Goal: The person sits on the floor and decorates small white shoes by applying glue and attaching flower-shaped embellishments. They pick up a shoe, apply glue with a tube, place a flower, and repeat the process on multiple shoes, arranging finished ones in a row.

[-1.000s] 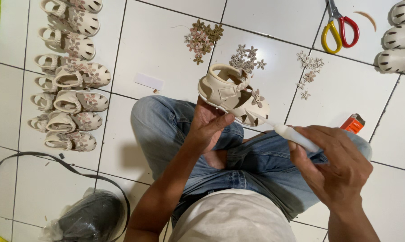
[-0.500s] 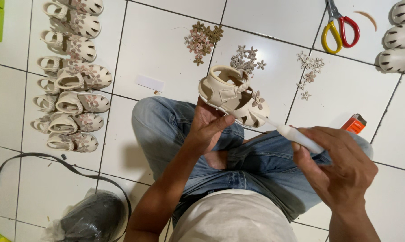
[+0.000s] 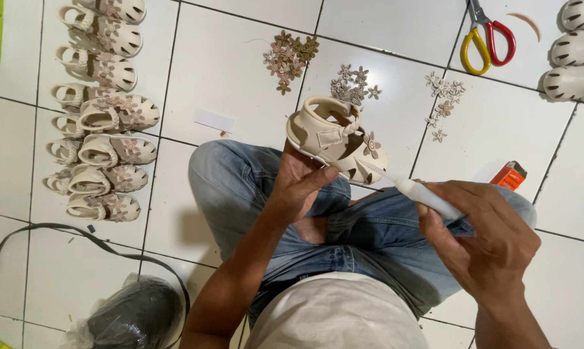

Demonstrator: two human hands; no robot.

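The sandal (image 3: 336,139) in the left hand (image 3: 301,184) is cream with a beige flower trim. The applicator (image 3: 416,191) in the right hand (image 3: 492,242) is white. The jeans (image 3: 253,187) are faded blue. The scissors (image 3: 489,35) at far right have 1 yellow and 1 red handle. The small box (image 3: 509,175) is orange, the floor tiles (image 3: 227,71) white with dark grout. The near-left bag (image 3: 133,317) is black.

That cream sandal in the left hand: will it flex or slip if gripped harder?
The cream sandal probably flexes: its straps are thin and cut out. It looks light, since the left hand props it from beneath. Its smooth surface may be slippery.
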